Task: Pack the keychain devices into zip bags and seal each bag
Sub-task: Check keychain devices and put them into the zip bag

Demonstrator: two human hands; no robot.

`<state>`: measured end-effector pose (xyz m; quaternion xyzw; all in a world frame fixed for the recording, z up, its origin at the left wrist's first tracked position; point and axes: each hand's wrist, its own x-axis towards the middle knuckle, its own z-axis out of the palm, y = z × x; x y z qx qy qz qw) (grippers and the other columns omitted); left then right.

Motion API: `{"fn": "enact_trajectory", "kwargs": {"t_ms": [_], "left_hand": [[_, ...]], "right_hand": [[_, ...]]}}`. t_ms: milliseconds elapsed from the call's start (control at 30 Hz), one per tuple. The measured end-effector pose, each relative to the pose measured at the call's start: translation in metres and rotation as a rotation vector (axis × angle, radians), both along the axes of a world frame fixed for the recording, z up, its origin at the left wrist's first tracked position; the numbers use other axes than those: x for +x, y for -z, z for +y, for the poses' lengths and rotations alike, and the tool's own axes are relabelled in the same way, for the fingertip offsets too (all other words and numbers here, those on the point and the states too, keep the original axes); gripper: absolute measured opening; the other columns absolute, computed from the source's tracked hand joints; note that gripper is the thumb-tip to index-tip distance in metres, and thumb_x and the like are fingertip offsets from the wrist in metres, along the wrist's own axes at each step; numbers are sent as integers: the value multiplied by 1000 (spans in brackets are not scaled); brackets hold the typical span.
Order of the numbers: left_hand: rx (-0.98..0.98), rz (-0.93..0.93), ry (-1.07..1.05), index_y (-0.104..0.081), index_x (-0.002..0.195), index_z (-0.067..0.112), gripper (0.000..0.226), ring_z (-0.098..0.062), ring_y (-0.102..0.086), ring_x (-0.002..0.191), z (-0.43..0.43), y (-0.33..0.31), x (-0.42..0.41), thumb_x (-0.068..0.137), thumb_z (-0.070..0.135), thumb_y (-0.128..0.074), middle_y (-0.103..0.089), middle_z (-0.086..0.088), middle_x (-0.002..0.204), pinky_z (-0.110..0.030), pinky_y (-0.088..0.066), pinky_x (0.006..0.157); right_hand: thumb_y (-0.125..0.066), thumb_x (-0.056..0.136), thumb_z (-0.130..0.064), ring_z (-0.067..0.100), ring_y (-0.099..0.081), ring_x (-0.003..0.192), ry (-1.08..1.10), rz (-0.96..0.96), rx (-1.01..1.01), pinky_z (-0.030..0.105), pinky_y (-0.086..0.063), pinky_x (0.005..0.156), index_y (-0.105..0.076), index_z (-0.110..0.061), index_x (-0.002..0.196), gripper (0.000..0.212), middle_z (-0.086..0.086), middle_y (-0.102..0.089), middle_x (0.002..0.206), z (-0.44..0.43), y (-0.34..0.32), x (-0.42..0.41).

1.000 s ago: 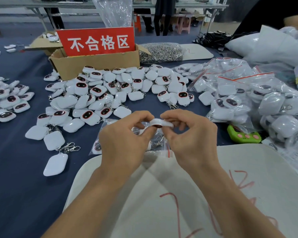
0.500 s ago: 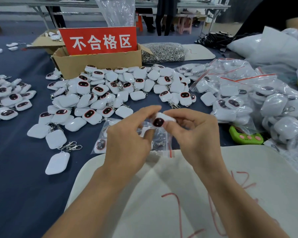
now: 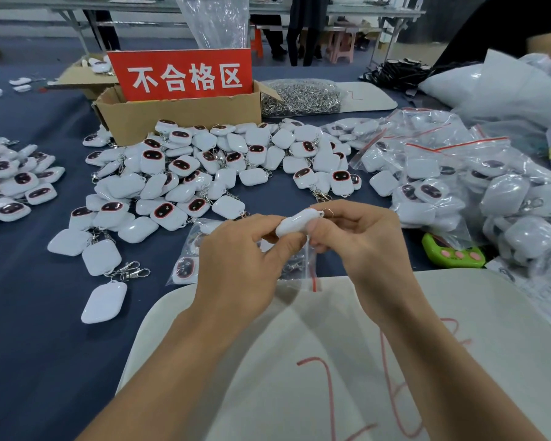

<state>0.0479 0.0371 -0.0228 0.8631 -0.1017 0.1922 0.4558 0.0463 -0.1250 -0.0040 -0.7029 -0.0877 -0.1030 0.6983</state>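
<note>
My left hand (image 3: 236, 265) and my right hand (image 3: 363, 243) pinch one white keychain device (image 3: 295, 221) between them above the table, its plain back toward me. A small metal ring shows at its right end. Under my hands lies a clear zip bag (image 3: 191, 249) with a red seal line, holding devices and clips. A large pile of loose white devices (image 3: 204, 173) with dark faces spreads across the blue cloth beyond. Filled zip bags (image 3: 458, 173) heap at the right.
A cardboard box (image 3: 178, 119) with a red sign stands behind the pile. A bag of metal clips (image 3: 299, 97) lies beside it. A green gadget (image 3: 452, 253) sits at right. A white board (image 3: 331, 361) with red marks lies under my forearms. More devices (image 3: 13, 183) lie far left.
The device has been turned in my fingers: its dark face showed half a second ago, now its white back is up. Both hands stay close together.
</note>
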Motion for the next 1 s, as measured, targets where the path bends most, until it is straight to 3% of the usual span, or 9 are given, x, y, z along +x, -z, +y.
{"fn": "enact_trajectory", "kwargs": {"t_ms": [100, 200, 267, 400, 533, 667, 733, 833, 1000], "left_hand": [[-83, -22, -20, -72, 106, 48, 25, -1, -66, 90, -2, 0, 0, 82, 43, -78, -72, 28, 92, -27, -50, 81], [-67, -174, -103, -77, 111, 33, 30, 3, -64, 94, 0, 3, 0, 82, 30, -84, -71, 23, 98, -13, -46, 86], [15, -217, -130, -76, 91, 33, 12, 0, -61, 79, -3, 3, -2, 83, 43, -76, -67, 22, 82, -20, -48, 73], [390, -39, -187, -58, 68, 33, 44, -8, -47, 66, -19, 3, -4, 68, 77, -53, -47, 15, 64, -28, -28, 55], [579, 55, -215, -58, 71, 27, 36, -15, -55, 73, -25, 7, -2, 76, 60, -69, -59, 12, 73, -29, -24, 56], [361, 46, -244, -59, 71, 25, 24, -13, -54, 64, -23, 9, -3, 85, 41, -69, -55, 10, 65, -30, -37, 58], [245, -23, -186, -54, 69, 24, 25, -9, -49, 62, -19, 9, -4, 88, 32, -69, -49, 10, 61, -26, -35, 55], [51, -139, -99, -55, 74, 22, 22, -12, -51, 64, -12, 5, -7, 92, 18, -66, -50, 9, 64, -21, -36, 57], [-157, -237, -102, -58, 85, 23, 13, -9, -55, 68, -6, 1, -3, 97, 23, -61, -56, 15, 71, -17, -40, 62]], "right_hand": [[-73, 89, 0, 7, -66, 65, 58, 22, -27, 18, -51, 64, -83, -13, 88, 16, 1, -78, 74, 1, 2, 1], [-76, 85, -22, 20, -71, 71, 279, 99, -102, 35, -56, 72, -82, -25, 81, 8, -2, -77, 74, -1, 10, 6], [-75, 81, -33, 24, -69, 75, 413, 145, -189, 40, -55, 73, -80, -33, 79, 6, -5, -74, 68, -9, 17, 11], [-72, 72, -40, 14, -48, 57, 492, 196, -263, 34, -43, 60, -75, -32, 72, 9, -4, -55, 53, -21, 20, 16], [-72, 70, -37, 10, -35, 48, 499, 237, -344, 28, -31, 54, -66, -28, 56, 17, -9, -38, 44, -20, 19, 15], [-68, 66, -43, 10, -33, 51, 427, 258, -451, 27, -32, 51, -66, -19, 63, 25, -7, -36, 48, -12, 24, 16], [-68, 75, -45, 6, -37, 52, 283, 241, -465, 20, -33, 48, -74, -23, 69, 24, -8, -43, 49, 0, 27, 13], [-63, 94, -34, 6, -36, 58, 74, 202, -399, 30, -35, 55, -71, -10, 73, 32, 2, -48, 55, 13, 30, 14], [-57, 99, -35, 1, -58, 62, -96, 98, -700, 14, -41, 54, -72, -55, 76, 33, -19, -67, 65, 23, 24, 14]]}}
